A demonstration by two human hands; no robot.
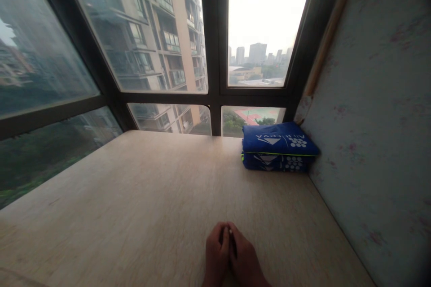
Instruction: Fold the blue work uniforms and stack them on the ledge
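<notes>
At the bottom centre of the head view, my left hand [216, 249] and my right hand [243, 251] are side by side, touching at the fingertips. The fingers of both are bent and pressed together. A tiny pale spot shows between the fingertips, too small to tell what it is. Both hands are over the near part of a beige stone-like sill [161, 188]. Farther off, at the back right of the sill, lies a folded blue cloth bundle [276, 148] with white print and a yellow-green edge; neither hand touches it.
Dark window frames [214, 45] rise along the back and left edges of the sill, with buildings and trees outside the glass. A wall [377, 143] with faded flower patterns borders the right side, next to the blue bundle.
</notes>
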